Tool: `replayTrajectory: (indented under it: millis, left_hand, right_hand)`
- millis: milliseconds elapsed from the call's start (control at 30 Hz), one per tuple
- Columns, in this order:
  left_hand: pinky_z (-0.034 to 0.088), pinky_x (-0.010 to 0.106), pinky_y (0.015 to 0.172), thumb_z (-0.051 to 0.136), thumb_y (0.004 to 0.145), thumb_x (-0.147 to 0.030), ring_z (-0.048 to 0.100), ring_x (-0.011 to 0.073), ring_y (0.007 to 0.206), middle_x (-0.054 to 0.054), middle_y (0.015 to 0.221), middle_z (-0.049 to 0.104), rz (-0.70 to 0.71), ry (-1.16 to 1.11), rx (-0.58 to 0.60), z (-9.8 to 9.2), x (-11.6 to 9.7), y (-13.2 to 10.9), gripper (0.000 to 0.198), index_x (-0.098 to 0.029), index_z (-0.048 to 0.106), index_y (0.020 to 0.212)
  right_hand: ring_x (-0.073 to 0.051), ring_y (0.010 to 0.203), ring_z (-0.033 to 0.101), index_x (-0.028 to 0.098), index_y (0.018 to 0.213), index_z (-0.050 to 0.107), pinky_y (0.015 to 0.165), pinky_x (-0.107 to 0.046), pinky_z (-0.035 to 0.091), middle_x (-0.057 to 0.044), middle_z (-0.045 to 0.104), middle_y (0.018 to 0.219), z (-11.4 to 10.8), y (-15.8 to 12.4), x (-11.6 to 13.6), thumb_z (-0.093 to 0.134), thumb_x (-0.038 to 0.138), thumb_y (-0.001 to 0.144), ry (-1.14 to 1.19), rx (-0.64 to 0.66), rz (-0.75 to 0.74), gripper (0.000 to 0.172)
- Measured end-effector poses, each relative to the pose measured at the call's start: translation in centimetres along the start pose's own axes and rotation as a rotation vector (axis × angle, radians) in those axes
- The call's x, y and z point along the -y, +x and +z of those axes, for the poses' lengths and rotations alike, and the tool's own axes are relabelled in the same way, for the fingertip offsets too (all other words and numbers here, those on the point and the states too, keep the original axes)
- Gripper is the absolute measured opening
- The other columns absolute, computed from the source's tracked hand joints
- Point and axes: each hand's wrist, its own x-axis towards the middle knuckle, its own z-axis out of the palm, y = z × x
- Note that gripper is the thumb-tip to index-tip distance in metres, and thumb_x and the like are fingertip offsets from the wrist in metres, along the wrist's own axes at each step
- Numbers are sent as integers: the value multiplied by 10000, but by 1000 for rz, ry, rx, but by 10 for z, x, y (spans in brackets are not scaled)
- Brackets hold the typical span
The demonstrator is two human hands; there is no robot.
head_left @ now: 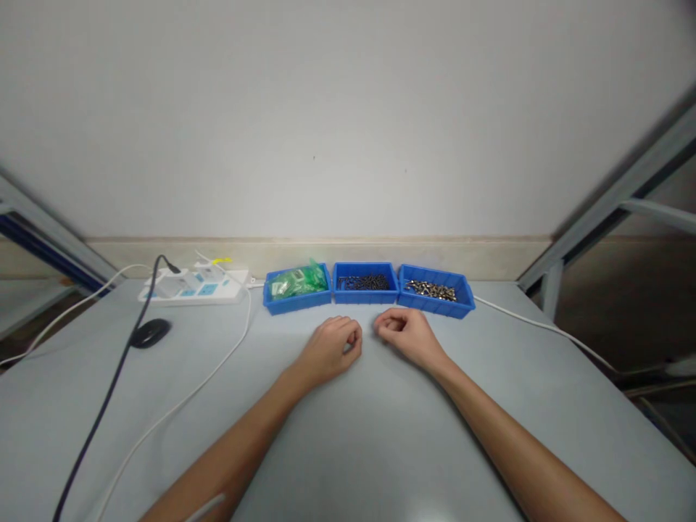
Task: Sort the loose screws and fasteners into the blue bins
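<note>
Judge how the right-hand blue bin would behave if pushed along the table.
The bin would likely slide rather than tip, since it looks low and broad on the table. It may feel heavy for its size, given the many small metal pieces inside. Those pieces look loose, so a jolt would probably make them shift.

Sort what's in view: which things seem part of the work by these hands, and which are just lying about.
Likely part of the work, nearest the hands:
- left blue bin, green plastic bag
- middle blue bin, small dark pieces
- right blue bin, shiny metal pieces

Probably just lying about:
- power strip
- black cable
- black oval object
</note>
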Motion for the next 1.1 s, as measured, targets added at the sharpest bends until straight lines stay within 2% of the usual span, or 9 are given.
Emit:
replayTrajectory:
  millis: [433, 1100]
  left_hand:
    - [401, 289, 727, 480, 860, -132, 511, 171, 742, 10, 745, 538, 19, 66, -21, -1, -1, -3, 86, -191, 524, 815]
    - [388, 288, 722, 491, 854, -129, 503, 170, 734, 7, 743, 539, 37, 56, 8, 0, 1, 0, 85, -192, 514, 803]
  right_hand:
    - [-119, 535, 496, 153, 765, 755, 549, -238, 397, -8, 639, 594, 7, -5, -6, 619, 241, 691, -37, -47, -112, 177]
    - [-116, 527, 484, 153, 805, 755, 522, -231, 375, -8, 628, 602, 3, -6, -10, 655, 277, 732, -29, -32, -88, 176]
